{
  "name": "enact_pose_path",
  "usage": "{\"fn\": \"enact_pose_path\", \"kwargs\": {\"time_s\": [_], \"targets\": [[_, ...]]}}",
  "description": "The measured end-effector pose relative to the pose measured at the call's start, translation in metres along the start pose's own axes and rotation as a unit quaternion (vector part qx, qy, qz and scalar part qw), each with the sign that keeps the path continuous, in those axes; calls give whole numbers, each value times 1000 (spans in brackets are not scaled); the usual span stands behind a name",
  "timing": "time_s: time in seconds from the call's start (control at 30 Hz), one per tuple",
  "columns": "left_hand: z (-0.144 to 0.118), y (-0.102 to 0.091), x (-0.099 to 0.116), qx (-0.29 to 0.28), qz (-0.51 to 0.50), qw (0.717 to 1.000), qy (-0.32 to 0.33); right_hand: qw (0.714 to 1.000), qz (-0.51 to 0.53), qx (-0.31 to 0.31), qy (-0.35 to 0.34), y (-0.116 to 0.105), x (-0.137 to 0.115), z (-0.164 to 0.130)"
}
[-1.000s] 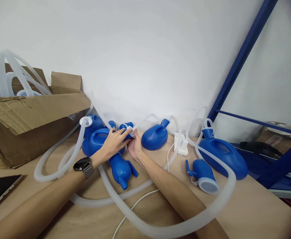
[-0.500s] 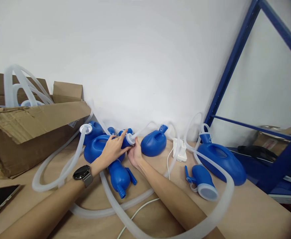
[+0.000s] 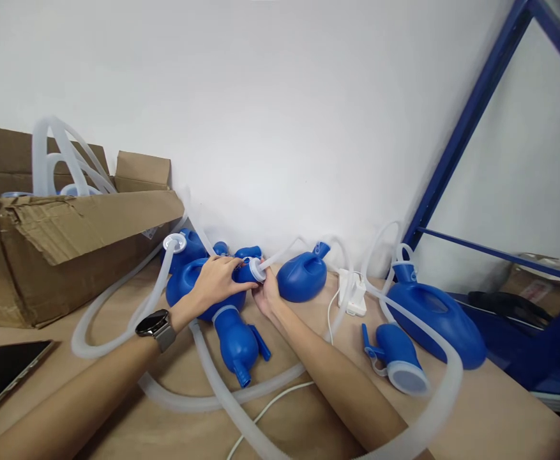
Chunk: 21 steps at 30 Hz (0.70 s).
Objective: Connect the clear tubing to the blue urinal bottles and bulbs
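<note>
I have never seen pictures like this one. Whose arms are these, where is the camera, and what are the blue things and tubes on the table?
The camera sits on a person's head and looks down, so both arms are that person's own. The left hand, with a watch on its wrist, grips a blue plastic bottle. The right hand holds a white-rimmed connector at that bottle's neck. More blue bottles and funnel-shaped blue pieces lie on the brown table, among long translucent hoses. A cardboard box stands at the left, a dark flat device lies near it, and a blue metal rack stands at the right.
</note>
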<state>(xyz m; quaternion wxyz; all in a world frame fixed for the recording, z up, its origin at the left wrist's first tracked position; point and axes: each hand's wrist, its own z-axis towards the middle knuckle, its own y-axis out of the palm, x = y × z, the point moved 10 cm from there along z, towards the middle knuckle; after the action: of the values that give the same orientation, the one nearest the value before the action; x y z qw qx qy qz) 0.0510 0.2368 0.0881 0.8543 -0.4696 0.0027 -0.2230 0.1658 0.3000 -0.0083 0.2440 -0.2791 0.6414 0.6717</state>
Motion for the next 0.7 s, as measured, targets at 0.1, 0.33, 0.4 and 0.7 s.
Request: {"fn": "enact_pose_path", "kwargs": {"time_s": [0.1, 0.33, 0.4, 0.7], "targets": [[-1, 1, 0, 4, -14, 1000, 7, 1000, 4, 7, 4, -1, 0, -1], [0, -5, -1, 23, -52, 998, 24, 999, 28, -19, 22, 9, -1, -14], [0, -5, -1, 20, -64, 997, 27, 998, 30, -38, 25, 14, -2, -16], [-3, -7, -2, 29, -113, 993, 8, 997, 33, -61, 41, 17, -6, -19]]}}
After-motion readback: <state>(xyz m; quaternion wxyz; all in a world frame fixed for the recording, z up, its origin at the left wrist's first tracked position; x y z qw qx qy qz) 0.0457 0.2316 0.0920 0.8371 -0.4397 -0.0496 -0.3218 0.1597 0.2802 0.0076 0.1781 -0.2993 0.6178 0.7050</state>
